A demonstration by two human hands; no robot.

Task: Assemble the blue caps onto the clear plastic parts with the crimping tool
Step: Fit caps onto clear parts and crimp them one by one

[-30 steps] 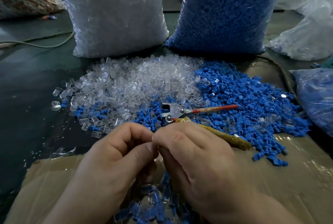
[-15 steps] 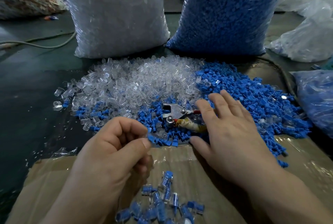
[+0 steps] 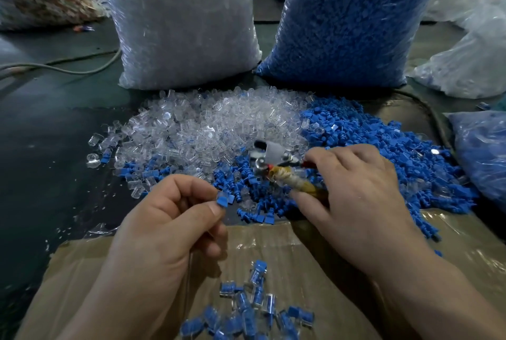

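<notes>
Blue-cap stage, seemingly: pinches small blue plastic cap [image 3: 225, 200] in left hand [image 3: 169, 230] at centre frame, grips tape-wrapped handle of metal crimping tool [image 3: 282, 178] with right hand [image 3: 356, 197], centre right. Next calls for lifting tool, seating cap in jaws, squeezing squarely.

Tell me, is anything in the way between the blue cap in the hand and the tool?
Nothing visible. The left hand pinches the blue cap, the right hand grips the crimping tool, and only a gap above loose caps lies between them.
</notes>
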